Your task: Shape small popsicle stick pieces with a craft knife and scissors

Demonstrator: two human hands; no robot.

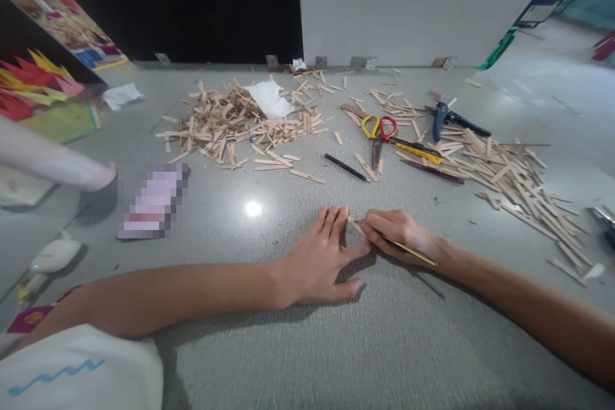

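My left hand (327,256) lies on the grey table with its fingers spread. Its fingertips pin a small flat wooden stick (354,225) against the tabletop. Just to the right, my right hand (396,234) is closed around a thin pencil (410,251), dark with a yellowish edge, slanting back toward the wrist. The pencil's tip meets the wooden stick or is very near it; my fingers partly hide that spot. Beyond my hands a black pen (346,167) lies on the table.
Wooden stick pieces form a heap (225,118) at back left and a spread pile (509,173) at right. Scissors (379,138), a yellow cutter knife (418,151) and dark-blue cutters (446,118) lie between. A blurred pinkish packet (156,198) lies left; an upright panel (408,6) stands behind.
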